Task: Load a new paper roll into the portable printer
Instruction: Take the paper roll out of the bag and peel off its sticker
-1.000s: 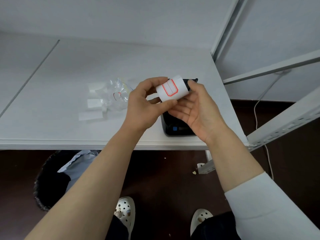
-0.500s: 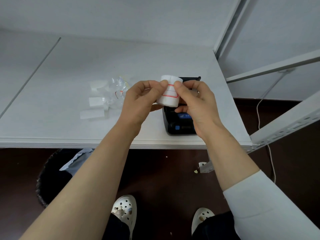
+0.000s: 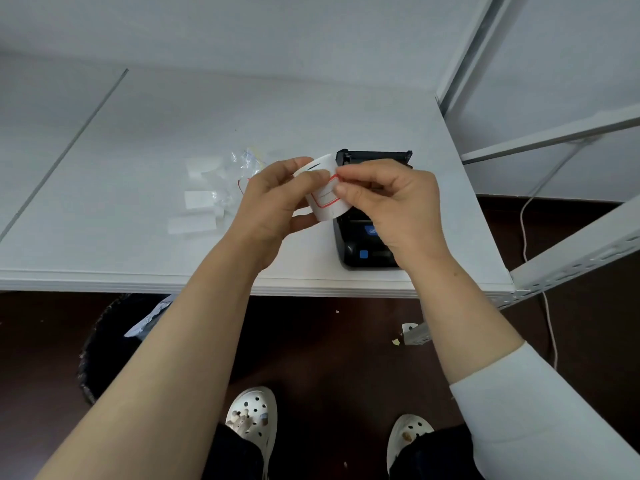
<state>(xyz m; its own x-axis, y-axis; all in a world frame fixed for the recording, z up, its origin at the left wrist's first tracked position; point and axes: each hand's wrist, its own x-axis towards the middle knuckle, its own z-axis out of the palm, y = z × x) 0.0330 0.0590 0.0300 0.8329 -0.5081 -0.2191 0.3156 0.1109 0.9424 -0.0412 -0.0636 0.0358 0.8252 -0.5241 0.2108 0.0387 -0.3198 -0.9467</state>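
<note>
A flat, smooth white table is seen from above, its layered front edge running straight across. Beside it on the right, a white metal frame of angled, perforated bars is set. Below the table, a dark round bin with a crumpled pale liner is partly hidden.

Near the table's front right corner a boxy black plastic printer is placed, with a small blue square button on its front and its lid raised at the far end.

The roll, a short white paper cylinder printed with red rounded-rectangle outlines, is held in the air over the printer's left side. It is gripped by the left hand, thumb and fingers curled round it. Its outer layer is pinched by the right hand between thumb and forefinger.

To the left, a crinkled clear wrapper and flat white paper strips are scattered on the table.
</note>
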